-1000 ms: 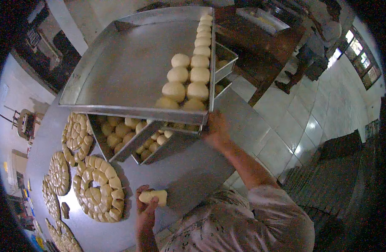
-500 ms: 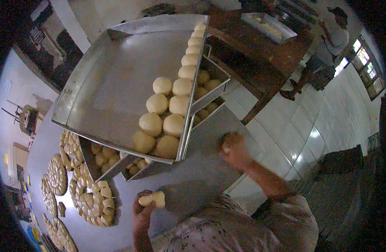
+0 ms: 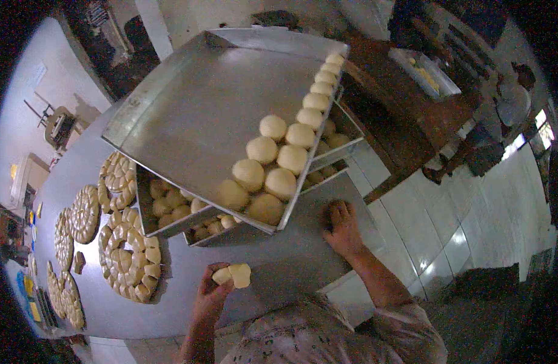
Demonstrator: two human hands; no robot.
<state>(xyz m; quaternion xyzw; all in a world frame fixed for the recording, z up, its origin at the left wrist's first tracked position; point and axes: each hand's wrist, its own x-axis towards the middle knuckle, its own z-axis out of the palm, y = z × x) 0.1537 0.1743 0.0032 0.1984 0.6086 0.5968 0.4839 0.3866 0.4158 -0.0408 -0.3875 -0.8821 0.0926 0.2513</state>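
Note:
My left hand [image 3: 209,294] is closed around pale dough pieces [image 3: 240,275], just above the near part of the table. To its right, my right hand [image 3: 346,233] is cupped palm down on the tabletop, fingers curled. Whatever lies under that palm is hidden. Beyond both hands a large metal tray [image 3: 176,91] sits tilted on top of other trays. Smooth round dough balls [image 3: 292,159] line its right side, two abreast at the near end and in single file farther back. On the left of the table, cut dough strips lie in coils [image 3: 128,258].
More dough balls fill the trays underneath [image 3: 170,206]. The grey table [image 3: 285,255] ends at a right edge, with tiled floor [image 3: 412,212] beyond. A brown wooden table [image 3: 406,115] with a metal pan [image 3: 424,73] stands at far right, near another person [image 3: 509,109].
My view has turned, shifting the trays rightward. My right hand, blurred earlier, now shows clearly on the table. My left hand still holds the dough pieces.

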